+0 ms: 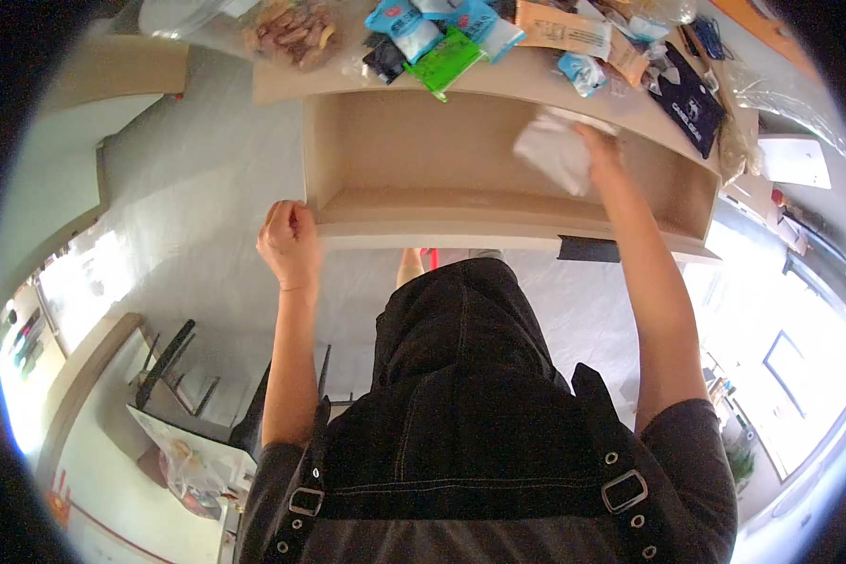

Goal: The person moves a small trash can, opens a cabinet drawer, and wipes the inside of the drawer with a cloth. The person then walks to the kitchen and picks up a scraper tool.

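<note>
My right hand (603,155) reaches into the right part of a pulled-out drawer (423,235), its fingers closed on a white cloth (556,150). The cloth is crumpled and slightly blurred, and it spreads to the left of the hand. By the drawer's left front corner is my left hand (289,244), curled into a fist. Whether it holds anything inside, or grips the drawer's edge, is hidden. The drawer has a light wood-coloured inside, with a black strip (588,248) on the right of its front edge.
Above the drawer, a tabletop (282,85) carries blue packets (414,33), a green packet (445,62), a bag of brownish food pieces (296,33) and a dark blue pouch (688,103). Lower left stands a dark-framed piece of furniture (179,414) with plastic bags.
</note>
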Demonstrator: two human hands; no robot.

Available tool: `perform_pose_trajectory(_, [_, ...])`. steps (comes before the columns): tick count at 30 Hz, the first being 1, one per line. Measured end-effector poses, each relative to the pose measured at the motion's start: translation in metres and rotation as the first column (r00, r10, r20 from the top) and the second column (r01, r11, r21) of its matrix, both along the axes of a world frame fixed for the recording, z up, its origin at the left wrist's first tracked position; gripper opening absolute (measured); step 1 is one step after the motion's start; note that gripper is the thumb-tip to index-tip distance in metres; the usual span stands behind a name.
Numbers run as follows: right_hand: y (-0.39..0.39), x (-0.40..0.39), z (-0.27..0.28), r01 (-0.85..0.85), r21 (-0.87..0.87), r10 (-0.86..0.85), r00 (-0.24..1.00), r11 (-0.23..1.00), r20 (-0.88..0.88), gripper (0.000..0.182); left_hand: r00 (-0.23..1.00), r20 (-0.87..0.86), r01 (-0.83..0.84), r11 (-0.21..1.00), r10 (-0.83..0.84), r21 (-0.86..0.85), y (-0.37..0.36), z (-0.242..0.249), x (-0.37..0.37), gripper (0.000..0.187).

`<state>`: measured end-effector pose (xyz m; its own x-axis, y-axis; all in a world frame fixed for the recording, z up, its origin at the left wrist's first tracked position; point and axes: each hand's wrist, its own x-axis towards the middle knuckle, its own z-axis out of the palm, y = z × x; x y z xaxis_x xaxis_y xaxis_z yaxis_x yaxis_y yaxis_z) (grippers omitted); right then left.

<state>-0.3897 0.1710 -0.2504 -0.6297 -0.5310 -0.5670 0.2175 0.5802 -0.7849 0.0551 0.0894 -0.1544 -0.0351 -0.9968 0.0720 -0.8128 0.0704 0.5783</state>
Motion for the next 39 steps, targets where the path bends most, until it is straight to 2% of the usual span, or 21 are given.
perform_pose_trajectory(1, [-0.012, 0.008, -0.014, -0.044, 0.048, 0.030, 0.964, 0.998, 0.263, 0.068, 1.000, 0.018, 0.008, 1.000, -0.008, 0.004, 0.000, 0.000, 0.000, 0.012])
perform_pose_trajectory(2, [-0.029, 0.018, -0.038, -0.185, 0.061, 0.179, 0.980, 0.981, 0.092, 0.066, 0.999, 0.038, 0.016, 1.000, -0.016, 0.005, 0.000, -0.001, 0.002, 0.012])
perform_pose_trajectory(4, [-0.062, 0.069, -0.038, -0.323, 0.043, 0.323, 0.946, 0.945, 0.015, 0.061, 0.998, 0.053, 0.021, 1.000, -0.021, 0.010, 0.000, -0.004, 0.003, 0.012])
perform_pose_trajectory(6, [-0.078, 0.091, -0.052, -0.396, -0.080, 0.393, 0.918, 0.915, -0.044, 0.049, 0.999, 0.045, 0.022, 1.000, -0.023, 0.022, 0.002, -0.006, 0.003, 0.013])
perform_pose_trajectory(8, [-0.085, 0.090, -0.065, -0.419, -0.140, 0.404, 0.907, 0.897, -0.124, 0.048, 0.999, 0.035, 0.041, 0.999, -0.042, 0.035, 0.003, -0.004, 0.002, 0.013])
perform_pose_trajectory(11, [-0.072, 0.055, -0.083, -0.285, 0.066, 0.291, 0.905, 0.956, -0.311, 0.047, 0.998, 0.022, 0.060, 0.997, -0.062, 0.056, 0.001, -0.005, 0.002, 0.014])
perform_pose_trajectory(14, [-0.038, -0.003, -0.100, 0.026, 0.221, 0.062, 0.921, 0.975, -0.384, 0.046, 0.997, 0.020, 0.074, 0.996, -0.075, 0.052, -0.001, -0.009, 0.002, 0.015])
perform_pose_trajectory(18, [0.004, -0.072, -0.123, 0.449, 0.289, -0.380, 0.886, 0.846, -0.266, 0.044, 0.998, 0.006, 0.061, 0.995, -0.061, 0.074, 0.000, -0.010, 0.003, 0.016])
perform_pose_trajectory(21, [0.023, -0.098, -0.117, 0.580, 0.264, -0.561, 0.814, 0.770, -0.153, 0.043, 0.995, 0.055, 0.082, 0.993, -0.087, 0.085, 0.002, -0.010, 0.005, 0.017])
perform_pose_trajectory(23, [0.032, -0.096, -0.099, 0.594, 0.231, -0.592, 0.801, 0.770, -0.088, 0.043, 0.998, -0.002, 0.062, 0.991, -0.062, 0.118, 0.004, -0.010, 0.006, 0.018])
perform_pose_trajectory(25, [0.038, -0.073, -0.066, 0.506, 0.188, -0.510, 0.860, 0.842, -0.028, 0.042, 0.996, -0.011, 0.090, 0.988, -0.089, 0.129, 0.006, -0.015, 0.011, 0.019])
perform_pose_trajectory(26, [0.033, -0.045, -0.012, 0.286, 0.261, -0.285, 0.958, 0.922, -0.043, 0.057, 0.996, -0.014, 0.086, 0.987, -0.085, 0.138, 0.006, -0.013, 0.009, 0.019])
perform_pose_trajectory(27, [0.040, -0.038, -0.016, 0.076, 0.185, -0.079, 0.997, 0.980, 0.010, 0.060, 0.997, -0.015, 0.080, 0.985, -0.078, 0.150, 0.006, -0.010, 0.007, 0.019])
perform_pose_trajectory(28, [0.027, -0.024, 0.013, 0.018, 0.319, -0.042, 0.997, 0.948, 0.068, 0.060, 0.998, -0.014, 0.070, 0.984, -0.069, 0.162, 0.007, -0.009, 0.005, 0.019])
perform_pose_trajectory(29, [0.023, -0.021, -0.059, 0.040, 0.158, -0.047, 0.998, 0.987, 0.041, 0.056, 0.996, -0.055, 0.078, 0.983, -0.070, 0.166, 0.007, -0.012, 0.008, 0.021])
perform_pose_trajectory(33, [-0.016, -0.028, -0.051, -0.035, 0.395, 0.088, 0.989, 0.918, -0.118, 0.051, 0.999, -0.034, 0.044, 0.973, -0.037, 0.225, 0.006, -0.009, 0.004, 0.022])
perform_pose_trajectory(35, [-0.014, -0.058, -0.074, 0.063, 0.434, -0.004, 0.991, 0.899, -0.135, 0.051, 0.998, -0.057, 0.041, 0.971, -0.029, 0.236, 0.005, -0.016, 0.011, 0.022])
perform_pose_trajectory(39, [0.014, -0.129, -0.110, 0.366, 0.454, -0.347, 0.929, 0.813, -0.128, 0.049, 0.989, -0.136, -0.021, 0.962, 0.060, 0.271, 0.005, -0.019, 0.010, 0.022])
